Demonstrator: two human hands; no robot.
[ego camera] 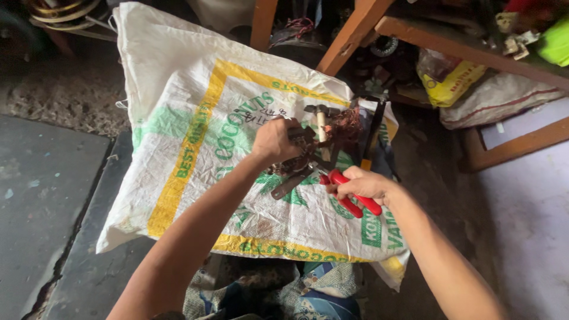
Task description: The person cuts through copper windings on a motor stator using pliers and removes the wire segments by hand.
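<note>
My left hand [274, 141] is closed on a dark metal part tangled with copper wire [344, 123], resting on a white woven sack [195, 106] with yellow and green print. My right hand [361, 184] grips red-handled pliers [351, 197], whose jaws point into the wire bundle beside my left hand. A hammer [320, 120] with a pale wooden handle lies just behind the bundle. A flat metal bar [289, 184] lies under my left wrist.
Wooden frame legs [355, 29] and a wooden beam [474, 44] stand behind the sack. A yellow plastic bag [450, 83] and a white sack [504, 98] lie at the right. Grey concrete slab [41, 195] at left. Patterned cloth [278, 293] covers my lap.
</note>
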